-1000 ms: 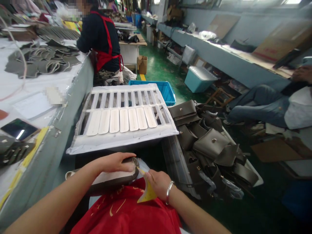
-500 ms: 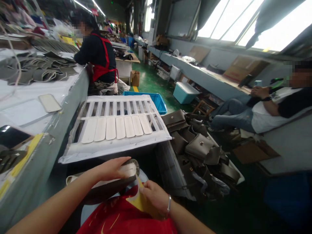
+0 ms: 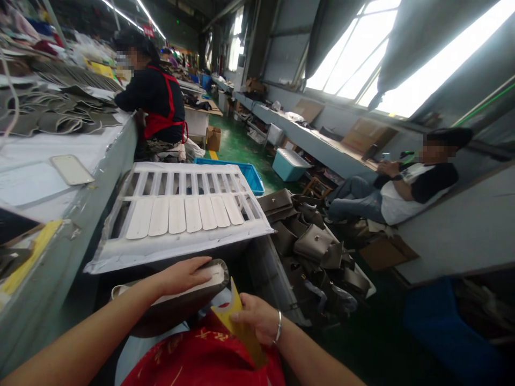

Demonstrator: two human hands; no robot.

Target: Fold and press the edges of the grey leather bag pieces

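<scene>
Daylight pours through the windows point(image 3: 341, 64) on the far right, their panes blown out to white. Thin strip lights point(image 3: 151, 19) glow at far left. The green floor point(image 3: 231, 133) catches a sheen, while the near right, around a blue bin point(image 3: 430, 313), sinks into shadow. Wide-angle stretching warps the edges; distant details blur.

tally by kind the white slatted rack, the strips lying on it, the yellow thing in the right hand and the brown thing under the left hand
White slatted rack: 1
Long white round-ended strips on it: 7
Yellow curved-edge piece in the right hand: 1
Dark brown rounded item under the left hand: 1
Total: 10
</scene>
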